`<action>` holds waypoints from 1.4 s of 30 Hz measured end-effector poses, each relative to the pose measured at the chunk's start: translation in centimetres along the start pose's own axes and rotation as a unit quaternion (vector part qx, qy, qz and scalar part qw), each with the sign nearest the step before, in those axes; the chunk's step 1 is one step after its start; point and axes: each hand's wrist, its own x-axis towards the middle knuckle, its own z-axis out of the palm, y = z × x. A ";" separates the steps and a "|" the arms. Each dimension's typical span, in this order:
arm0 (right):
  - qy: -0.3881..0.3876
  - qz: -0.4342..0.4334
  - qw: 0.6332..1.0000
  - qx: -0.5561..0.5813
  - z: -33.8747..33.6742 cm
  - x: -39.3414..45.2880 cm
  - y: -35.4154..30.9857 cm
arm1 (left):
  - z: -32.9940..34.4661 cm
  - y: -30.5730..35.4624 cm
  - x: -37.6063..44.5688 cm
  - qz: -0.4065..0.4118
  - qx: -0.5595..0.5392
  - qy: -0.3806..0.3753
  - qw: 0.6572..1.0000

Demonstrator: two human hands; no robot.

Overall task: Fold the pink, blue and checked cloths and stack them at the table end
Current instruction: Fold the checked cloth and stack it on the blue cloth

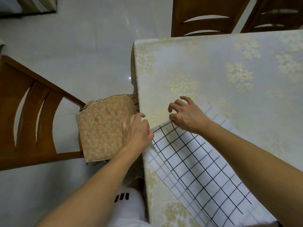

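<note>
A white cloth with a black check (196, 167) lies on the table near its left edge, folded over itself into a long strip running from the lower right to the upper left. My left hand (136, 131) pinches the strip's near-left corner at the table edge. My right hand (185, 114) pinches the far corner of the same end between thumb and forefinger, with the other fingers spread above the tablecloth. No pink or blue cloth is in view.
The table (229, 71) wears a pale tablecloth with gold flowers. A wooden chair (32, 112) with a patterned cushion (105, 126) stands left of the table corner. Two more wooden chairs (205, 17) stand at the far side. Pale tiled floor lies to the left.
</note>
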 end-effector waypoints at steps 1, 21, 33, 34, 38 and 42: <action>0.007 0.015 1.000 -0.002 -0.3 -0.1 0.3 | -0.4 0.1 0.6 0.005 0.004 0.004 1.000; 0.361 0.252 0.894 -0.087 -17.7 6.5 7.6 | -21.8 7.5 14.0 0.102 0.044 0.356 0.928; 0.388 0.239 0.886 -0.081 -20.9 -2.5 2.0 | -22.3 10.6 2.9 0.152 0.019 0.368 0.917; 0.376 0.236 0.893 -0.073 -20.1 -3.8 1.1 | -21.4 10.6 1.4 0.157 0.017 0.356 0.921; 0.340 0.201 0.917 -0.055 -16.6 -9.6 -3.0 | -17.4 10.6 -5.6 0.195 0.013 0.317 0.928; 0.314 0.165 0.934 -0.037 -13.0 -15.4 -7.3 | -12.8 10.3 -12.2 0.224 0.026 0.254 0.941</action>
